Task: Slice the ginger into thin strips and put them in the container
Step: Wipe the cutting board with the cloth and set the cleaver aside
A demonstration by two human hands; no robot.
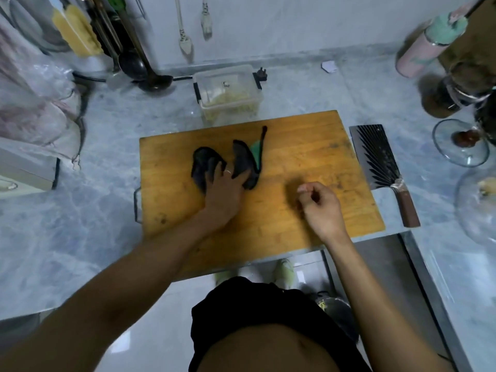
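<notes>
Apparently slicing is done: no ginger on the cutting board (295, 157). On the board's near half, right hand (320, 204) loosely curled, holding nothing. Left hand (224, 193) at board centre, fingers gripping a dark cloth (243, 159), likely wiping. Cleaver (375, 162) lies on the table (107, 183) just off the board's right edge. Right half of board open. Container (228, 91), beyond the far edge, holds the ginger strips (230, 102).
</notes>
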